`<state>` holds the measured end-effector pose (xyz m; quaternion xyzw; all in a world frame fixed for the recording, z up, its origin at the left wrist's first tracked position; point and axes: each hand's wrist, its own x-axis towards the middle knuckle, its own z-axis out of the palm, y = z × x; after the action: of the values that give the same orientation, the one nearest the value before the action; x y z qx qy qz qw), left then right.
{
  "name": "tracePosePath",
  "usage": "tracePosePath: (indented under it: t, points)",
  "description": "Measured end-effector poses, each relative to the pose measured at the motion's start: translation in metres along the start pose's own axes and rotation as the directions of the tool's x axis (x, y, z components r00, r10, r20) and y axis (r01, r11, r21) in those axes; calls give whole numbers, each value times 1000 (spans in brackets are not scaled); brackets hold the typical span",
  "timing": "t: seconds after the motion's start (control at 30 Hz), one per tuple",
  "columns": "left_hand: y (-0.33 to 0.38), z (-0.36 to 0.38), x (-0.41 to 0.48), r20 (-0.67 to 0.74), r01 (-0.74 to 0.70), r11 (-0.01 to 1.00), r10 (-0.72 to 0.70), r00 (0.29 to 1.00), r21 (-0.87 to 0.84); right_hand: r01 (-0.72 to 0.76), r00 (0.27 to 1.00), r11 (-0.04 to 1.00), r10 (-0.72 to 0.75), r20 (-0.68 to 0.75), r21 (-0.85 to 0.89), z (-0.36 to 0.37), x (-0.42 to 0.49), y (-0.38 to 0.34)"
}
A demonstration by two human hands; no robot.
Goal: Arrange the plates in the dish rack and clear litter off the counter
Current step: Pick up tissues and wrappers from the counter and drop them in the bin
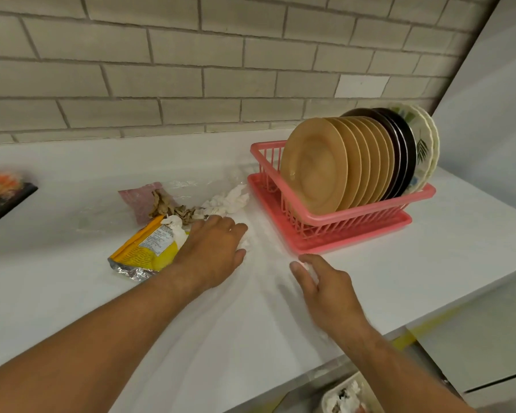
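Head view: plates (316,168) stand on edge in the pink dish rack (355,225) at 2 o'clock, so that half looks done. Litter sits at 10 o'clock on the counter (429,263): yellow packet (143,248), brown scraps (167,207), white tissue (230,201). Left hand (215,248) is palm-down on the pile, likely raking; can't tell its grip. Right hand (325,284) has straight fingers and holds nothing, likely a backstop. Packet print too blurred to read.
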<state>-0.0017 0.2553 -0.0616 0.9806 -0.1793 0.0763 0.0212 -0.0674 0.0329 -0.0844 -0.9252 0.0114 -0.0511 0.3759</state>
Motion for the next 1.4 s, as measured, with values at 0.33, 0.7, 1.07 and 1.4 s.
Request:
tracePosePath:
  t: [0.33, 0.7, 1.07, 1.4]
  points:
    - [18, 34, 49, 237, -89, 948, 15, 971, 305, -82, 954, 960, -2, 300, 268, -27, 13, -1]
    - [16, -22, 43, -246, -15, 933, -79, 966, -359, -68, 975, 979, 24, 222, 195, -24, 23, 17]
    - [-6, -47, 19, -139, 121, 842, -225, 964, -526, 57, 945, 998, -56, 322, 7, 3, 29, 3]
    - [-27, -59, 5, -391, 101, 793, -402, 828, -601, 28, 960, 995, -53, 276, 94, 5, 31, -11]
